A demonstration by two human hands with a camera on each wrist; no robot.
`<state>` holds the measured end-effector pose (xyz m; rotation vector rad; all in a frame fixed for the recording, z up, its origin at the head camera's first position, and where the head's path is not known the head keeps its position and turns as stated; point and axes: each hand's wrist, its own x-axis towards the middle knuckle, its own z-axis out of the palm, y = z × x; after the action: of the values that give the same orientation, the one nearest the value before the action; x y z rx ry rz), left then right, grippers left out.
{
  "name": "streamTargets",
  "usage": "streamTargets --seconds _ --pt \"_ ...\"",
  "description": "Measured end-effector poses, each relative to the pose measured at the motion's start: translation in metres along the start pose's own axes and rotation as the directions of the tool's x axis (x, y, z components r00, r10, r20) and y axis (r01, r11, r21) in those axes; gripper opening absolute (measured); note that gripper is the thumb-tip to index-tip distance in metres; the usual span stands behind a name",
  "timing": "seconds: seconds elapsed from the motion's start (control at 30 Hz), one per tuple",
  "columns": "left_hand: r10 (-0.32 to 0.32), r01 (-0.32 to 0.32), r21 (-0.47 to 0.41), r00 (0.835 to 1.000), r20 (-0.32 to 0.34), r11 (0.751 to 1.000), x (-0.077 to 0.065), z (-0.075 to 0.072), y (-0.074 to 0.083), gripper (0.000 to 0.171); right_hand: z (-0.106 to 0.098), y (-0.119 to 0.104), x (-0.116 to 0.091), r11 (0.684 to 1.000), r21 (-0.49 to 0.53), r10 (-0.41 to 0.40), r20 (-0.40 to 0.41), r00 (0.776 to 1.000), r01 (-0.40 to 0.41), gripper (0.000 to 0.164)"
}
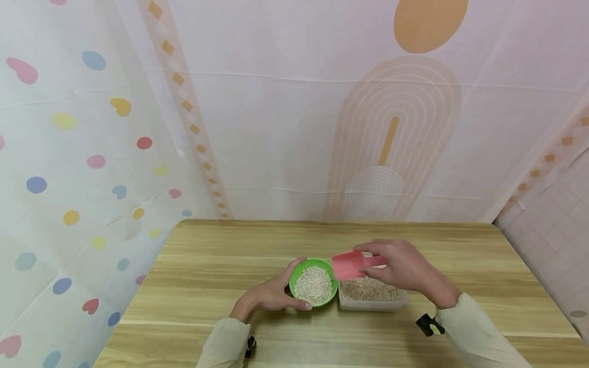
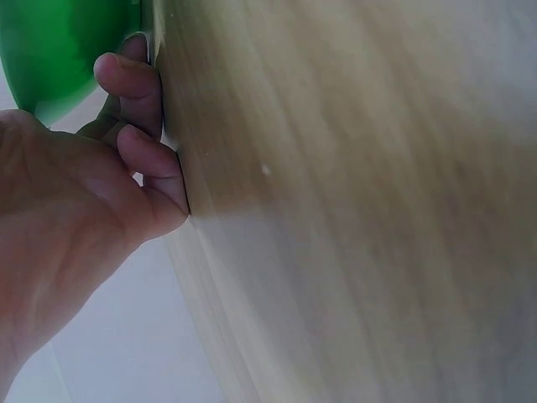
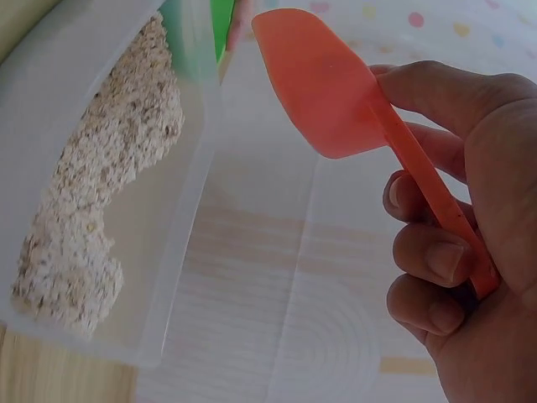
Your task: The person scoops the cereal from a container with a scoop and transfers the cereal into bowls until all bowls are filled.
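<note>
My left hand (image 1: 275, 295) holds a green bowl (image 1: 316, 262) from its left side, thumb at the near rim and fingers at the far rim. Rolled oats (image 1: 314, 285) fill much of the bowl. In the left wrist view, curled fingers sit low beside the bowl (image 2: 54, 59), against the tabletop. My right hand (image 1: 405, 263) grips a pink scoop (image 1: 347, 266) by its handle, above a clear plastic container (image 1: 372, 305) of oat flakes. The scoop's front end is close to the bowl's right rim. In the right wrist view the scoop (image 3: 323, 92) appears edge-on, its inside hidden.
The container stands right beside the bowl on a wood-grain table (image 1: 207, 276). Oat flakes (image 3: 126, 126) lie heaped along one side of it. Behind the table hangs a patterned cloth (image 1: 276, 128), with a dotted one (image 1: 96, 214) at left. Both sleeves carry black straps.
</note>
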<state>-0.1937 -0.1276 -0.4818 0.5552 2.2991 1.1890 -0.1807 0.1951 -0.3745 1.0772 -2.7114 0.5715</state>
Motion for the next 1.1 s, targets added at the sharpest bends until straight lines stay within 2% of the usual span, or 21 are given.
streamTargets --seconds 0.37,0.63,1.1 --pt "-0.009 0.009 0.013 1.0 -0.003 1.0 0.0 0.0 0.001 0.114 0.0 0.019 -0.02 0.999 0.001 0.033 -0.012 0.999 -0.032 0.036" --pt "-0.013 0.013 0.002 1.0 -0.003 1.0 0.0 0.001 0.001 0.115 0.003 0.03 -0.031 0.997 -0.044 0.065 -0.039 0.997 -0.067 0.035" --pt "-0.025 0.025 -0.009 1.0 -0.004 1.0 -0.001 0.0 0.002 0.115 0.003 0.035 -0.034 0.982 -0.13 0.143 0.055 0.988 -0.135 0.032"
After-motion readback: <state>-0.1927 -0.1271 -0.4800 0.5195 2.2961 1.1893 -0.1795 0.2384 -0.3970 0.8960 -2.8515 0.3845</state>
